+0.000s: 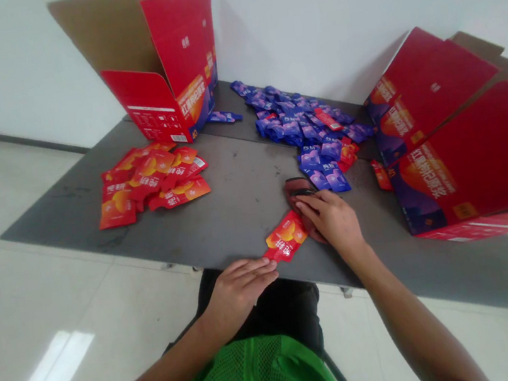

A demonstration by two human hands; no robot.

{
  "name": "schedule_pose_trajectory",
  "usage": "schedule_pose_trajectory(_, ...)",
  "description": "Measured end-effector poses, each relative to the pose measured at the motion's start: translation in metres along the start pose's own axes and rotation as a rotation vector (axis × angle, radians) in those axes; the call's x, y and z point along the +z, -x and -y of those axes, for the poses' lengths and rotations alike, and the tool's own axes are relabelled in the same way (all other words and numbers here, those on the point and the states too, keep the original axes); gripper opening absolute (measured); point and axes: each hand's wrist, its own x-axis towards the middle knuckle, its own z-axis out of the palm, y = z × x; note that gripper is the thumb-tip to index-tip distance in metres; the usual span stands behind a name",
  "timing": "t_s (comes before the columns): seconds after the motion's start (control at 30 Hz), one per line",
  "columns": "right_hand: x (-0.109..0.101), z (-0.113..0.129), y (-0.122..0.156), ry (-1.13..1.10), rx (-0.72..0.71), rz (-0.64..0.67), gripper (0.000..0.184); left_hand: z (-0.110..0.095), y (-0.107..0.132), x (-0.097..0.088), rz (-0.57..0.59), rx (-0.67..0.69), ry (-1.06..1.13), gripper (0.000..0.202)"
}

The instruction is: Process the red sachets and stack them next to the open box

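A red-orange sachet [285, 235] lies near the table's front edge, tilted up to the right. My left hand [243, 291] has its fingers together, gripping the sachet's lower left corner. My right hand [335, 220] is closed on a reddish-brown tool with a black part [296, 189], whose exact kind I cannot make out. The tool meets the sachet's upper right end; part of it is hidden under my fingers. To the left lies a heap of similar red-orange sachets [151, 177]. Behind the tool spreads a pile of purple-blue sachets [295, 114] with a few red ones among them.
An open red carton [149, 98] stands at the back left of the grey table [232, 174]. Another red carton [449, 155] lies at the right, flaps open. One red sachet [381, 174] is beside it. A white wall [303, 11] rises behind the table.
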Motion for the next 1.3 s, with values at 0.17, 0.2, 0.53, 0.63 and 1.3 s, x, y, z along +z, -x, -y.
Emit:
schedule_pose_trajectory(0.17,-0.016,0.031,0.007,-0.092,-0.004,-0.130,0.033,-0.001,0.000,0.001,0.002,-0.005,0.000,0.027)
schedule_pose_trajectory(0.2,-0.015,0.047,0.012,-0.139,-0.055,-0.112,0.033,-0.001,-0.001,0.001,0.002,-0.011,0.000,0.026)
schedule_pose_trajectory(0.53,0.013,0.038,0.017,-0.152,-0.084,0.020,0.034,-0.003,-0.002,-0.001,0.017,-0.015,-0.013,0.028)
schedule_pose_trajectory(0.63,0.002,0.000,0.009,-0.027,-0.010,-0.029,0.036,-0.002,-0.002,-0.003,0.020,-0.004,-0.018,0.028)
schedule_pose_trajectory(1.3,-0.007,-0.042,0.116,-0.272,0.424,-0.341,0.061,-0.027,-0.075,0.037,0.154,-0.358,-0.360,0.089)
